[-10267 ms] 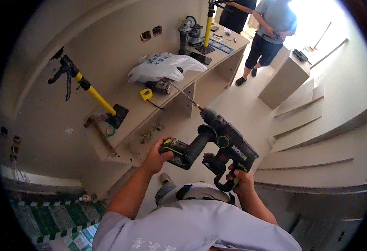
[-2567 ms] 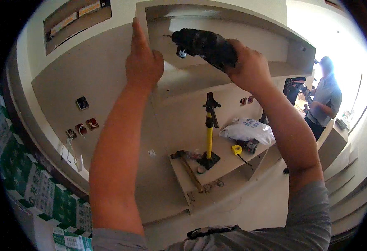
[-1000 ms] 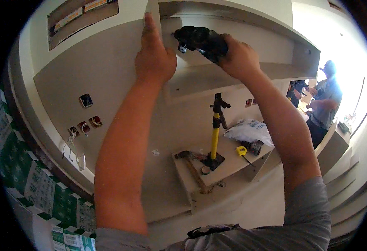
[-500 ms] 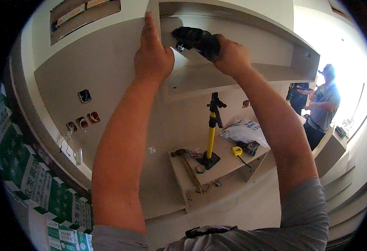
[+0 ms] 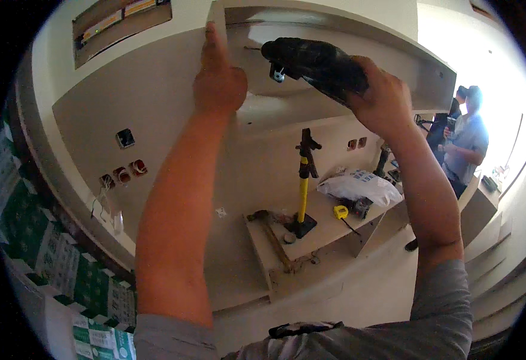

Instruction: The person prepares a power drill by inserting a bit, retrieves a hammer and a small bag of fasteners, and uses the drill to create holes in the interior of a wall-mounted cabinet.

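Note:
My left hand [image 5: 218, 84] lies with fingers stretched upward against the left side panel of a pale wall cabinet [image 5: 317, 120]. It holds nothing. Raised in front of the cabinet's opening, my right hand [image 5: 386, 99] grips a black power tool that looks like a cordless drill [image 5: 317, 63]. The tool's front points left, toward the side panel, with a gap between them. A thin dark piece, perhaps a bit, shows at its tip. My fingers hide most of its handle.
Below, a low cabinet [image 5: 329, 234] carries a yellow-and-black support pole [image 5: 302, 198], a hammer [image 5: 275, 243], a yellow tape measure [image 5: 340, 212] and a white plastic bag [image 5: 362, 185]. Wired wall boxes [image 5: 122, 174] are at left. Other people [image 5: 464, 141] stand at right.
My right hand has drawn the drill back to the right, away from the side panel. My left hand keeps its place on the panel. The people at right have shifted.

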The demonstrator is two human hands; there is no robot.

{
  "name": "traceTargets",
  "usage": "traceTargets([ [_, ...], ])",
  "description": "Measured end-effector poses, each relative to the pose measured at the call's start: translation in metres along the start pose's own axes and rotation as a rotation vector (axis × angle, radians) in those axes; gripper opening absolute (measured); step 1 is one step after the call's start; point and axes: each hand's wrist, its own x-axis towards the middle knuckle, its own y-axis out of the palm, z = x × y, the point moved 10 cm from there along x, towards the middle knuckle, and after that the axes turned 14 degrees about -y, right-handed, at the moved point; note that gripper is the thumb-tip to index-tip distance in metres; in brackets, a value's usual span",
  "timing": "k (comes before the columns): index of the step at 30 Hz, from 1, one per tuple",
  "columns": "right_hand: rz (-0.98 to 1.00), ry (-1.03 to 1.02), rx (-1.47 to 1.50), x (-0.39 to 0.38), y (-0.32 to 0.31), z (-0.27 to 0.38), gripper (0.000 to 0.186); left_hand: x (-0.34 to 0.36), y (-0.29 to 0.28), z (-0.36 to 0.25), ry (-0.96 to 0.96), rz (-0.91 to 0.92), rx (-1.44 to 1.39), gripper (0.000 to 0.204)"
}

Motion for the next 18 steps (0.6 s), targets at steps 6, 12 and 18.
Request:
traceTargets([
  [6,-0.224,0.237,0.228,-0.106,-0.087,-0.021,0.055,0.003,-0.004,0.005,0.112,-0.034,-0.048,0.087],
  [12,-0.127,0.671,-0.049,-0.328,-0.196,-0.075,0.033,-0.008,0.017,-0.001,-0.12,0.222,-0.099,0.088],
  [18,0.074,0.627,0.199,-0.524,-0.191,-0.038,0.063,-0.007,-0.014,-0.008,-0.147,0.135,-0.019,0.091],
])
